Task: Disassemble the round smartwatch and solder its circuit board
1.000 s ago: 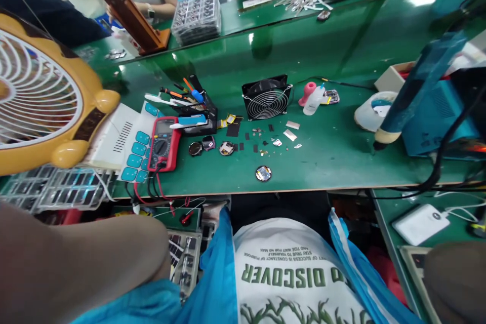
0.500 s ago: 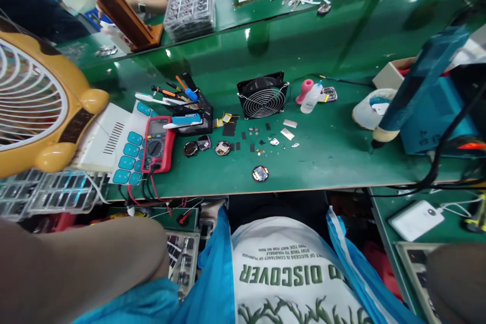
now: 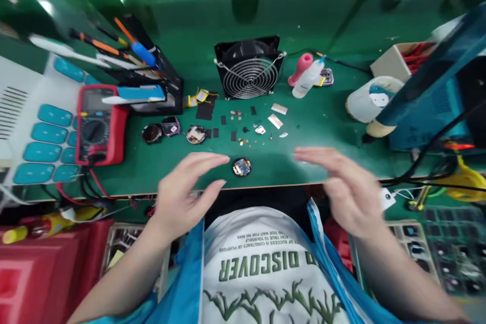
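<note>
My left hand (image 3: 190,190) is over the bench's front edge, thumb and fingers apart, holding nothing. Just right of its fingertips lies a round device with exposed electronics (image 3: 242,167). My right hand (image 3: 341,182) hovers near the edge on the right, slightly blurred, fingers stretched toward the middle and nothing in it. Behind the round device are small loose parts, among them a silver strip (image 3: 275,121) and a white piece (image 3: 260,130). Another opened round device (image 3: 196,134) lies to the left, beside two dark round cases, one of them the black case (image 3: 152,133).
A black fan (image 3: 250,76) stands at the back. To the left are a red multimeter (image 3: 94,126) and a tool holder (image 3: 170,86). On the right are a white bottle (image 3: 307,78), a white tub (image 3: 364,104) and a blue tool (image 3: 425,81) slanting over the bench.
Both hands have come up from the lower sides to the bench's front edge. The view has tilted down and closer, so the people across the bench are out of sight.
</note>
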